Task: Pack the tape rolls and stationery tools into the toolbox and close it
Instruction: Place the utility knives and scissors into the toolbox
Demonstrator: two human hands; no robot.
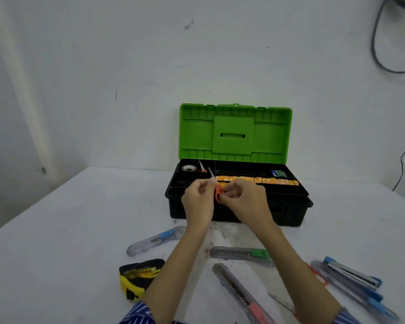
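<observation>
- Right now both hands hold a small pair of orange-handled scissors (218, 191) just above the front edge of the open toolbox (239, 211).
- Left hand (197, 199): fingers curled, the tips pinching at the scissors near where blade meets handle.
- Right hand (243, 197): fingers curled round the orange loops from the other side; exactly which fingers touch is hard to tell.
- Orientation: the scissors' long axis runs front to back with a slight lean, loops toward the person, pale blade tip (211, 174) pointing away and a little left, toward the tray's rear compartments.
- Doing the step well, as I judge it: keep the blades shut, lower the scissors tip-first, and lay them lengthwise in a slot long enough for them. A second pair (202, 166) already lies in a rear compartment beside a clear tape roll (188, 168), so that slot looks a likely fit.
- Avoid resting them across the row of yellow-orange packets (257, 180), since anything proud of the tray could stop the green lid (235, 132) from shutting.
- Still on the white table (56, 253): utility knives (241, 254), a tape measure (138, 279), and blue-handled tools (353, 281) at the right.
</observation>
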